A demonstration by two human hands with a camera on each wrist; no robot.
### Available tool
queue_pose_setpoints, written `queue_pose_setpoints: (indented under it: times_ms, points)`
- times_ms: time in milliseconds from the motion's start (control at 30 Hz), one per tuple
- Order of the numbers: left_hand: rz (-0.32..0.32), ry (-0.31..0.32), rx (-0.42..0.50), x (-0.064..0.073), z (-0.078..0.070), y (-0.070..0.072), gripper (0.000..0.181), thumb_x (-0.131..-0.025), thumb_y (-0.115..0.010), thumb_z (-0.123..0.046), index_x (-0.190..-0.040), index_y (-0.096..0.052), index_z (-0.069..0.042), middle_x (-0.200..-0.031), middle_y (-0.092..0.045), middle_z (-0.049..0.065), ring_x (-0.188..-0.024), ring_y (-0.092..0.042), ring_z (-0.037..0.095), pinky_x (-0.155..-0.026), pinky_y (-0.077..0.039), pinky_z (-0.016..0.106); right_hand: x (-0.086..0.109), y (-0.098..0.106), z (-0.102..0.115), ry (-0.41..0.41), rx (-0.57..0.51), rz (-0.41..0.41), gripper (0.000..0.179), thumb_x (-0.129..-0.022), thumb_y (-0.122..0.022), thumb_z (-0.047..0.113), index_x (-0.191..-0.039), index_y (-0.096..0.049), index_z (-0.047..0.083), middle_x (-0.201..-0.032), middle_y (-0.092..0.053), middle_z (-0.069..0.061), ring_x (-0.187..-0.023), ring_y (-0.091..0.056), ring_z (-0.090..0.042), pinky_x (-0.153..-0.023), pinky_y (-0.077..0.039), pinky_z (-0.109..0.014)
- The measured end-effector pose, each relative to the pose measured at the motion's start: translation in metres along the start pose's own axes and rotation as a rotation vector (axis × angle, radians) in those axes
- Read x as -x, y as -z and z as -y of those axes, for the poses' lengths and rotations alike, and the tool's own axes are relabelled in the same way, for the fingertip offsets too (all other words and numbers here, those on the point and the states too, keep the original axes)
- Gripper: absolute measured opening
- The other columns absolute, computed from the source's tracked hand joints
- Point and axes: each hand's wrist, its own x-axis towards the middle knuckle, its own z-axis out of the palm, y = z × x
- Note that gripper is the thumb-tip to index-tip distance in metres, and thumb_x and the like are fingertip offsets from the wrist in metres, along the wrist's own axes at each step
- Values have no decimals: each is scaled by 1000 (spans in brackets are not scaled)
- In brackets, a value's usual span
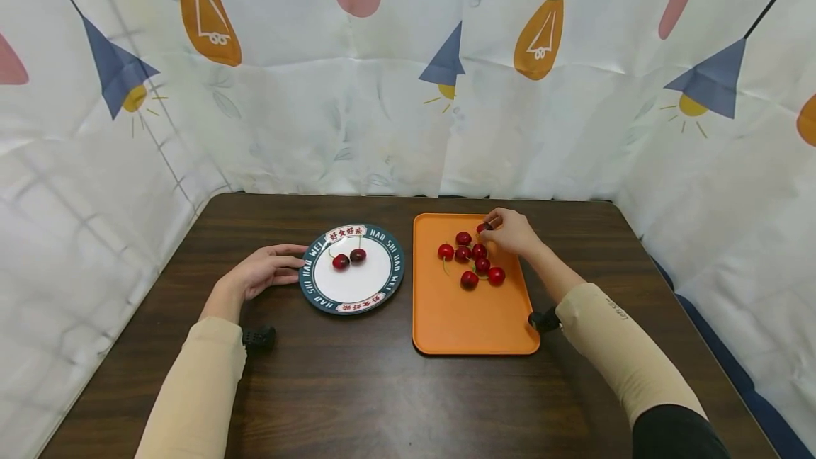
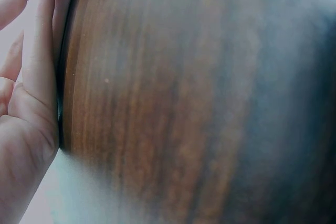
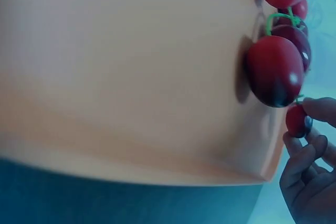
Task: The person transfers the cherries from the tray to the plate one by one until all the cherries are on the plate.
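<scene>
My right hand (image 1: 512, 232) is over the far right corner of an orange tray (image 1: 474, 328), pinching a dark red cherry (image 3: 299, 120) between thumb and fingers. Just nearer to me on the tray lies a loose group of red cherries (image 1: 469, 280), some with green stems. On the left, a round plate (image 1: 353, 287) with a white middle and a dark green lettered rim holds two cherries (image 1: 341, 261). The fingertips of my left hand (image 1: 264, 271) touch the plate's left rim, fingers fairly straight. Only part of that hand shows in the left wrist view.
Plate and tray stand side by side on a dark wood table (image 1: 331, 388), a narrow strip of tabletop between them. A white curtain (image 1: 287, 126) printed with lamps and bulbs hangs behind the table and along both sides.
</scene>
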Motion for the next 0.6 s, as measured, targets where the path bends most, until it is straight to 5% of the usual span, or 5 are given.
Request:
queue_pose_setpoints:
  times_ms: [400, 600]
  points:
    - [-4, 1, 2, 1, 1, 0, 62, -102, -66, -14, -156, -39, 1, -132, -54, 16, -93, -70, 16, -90, -58, 34, -3, 7, 18, 42, -28, -48, 37, -99, -70, 23, -128, -62, 3, -121, -64, -20, -105, -60, -35, -76, -55, -42]
    - [-4, -5, -7, 1, 0, 0, 62, -102, -66, -15, -155, -39, 1, -133, -53, 17, -92, -69, 17, -91, -58, 34, -4, 2, 33, 80, -49, -26, 36, -99, -70, 24, -128, -62, 5, -122, -65, -18, -108, -60, -35, -80, -54, -45]
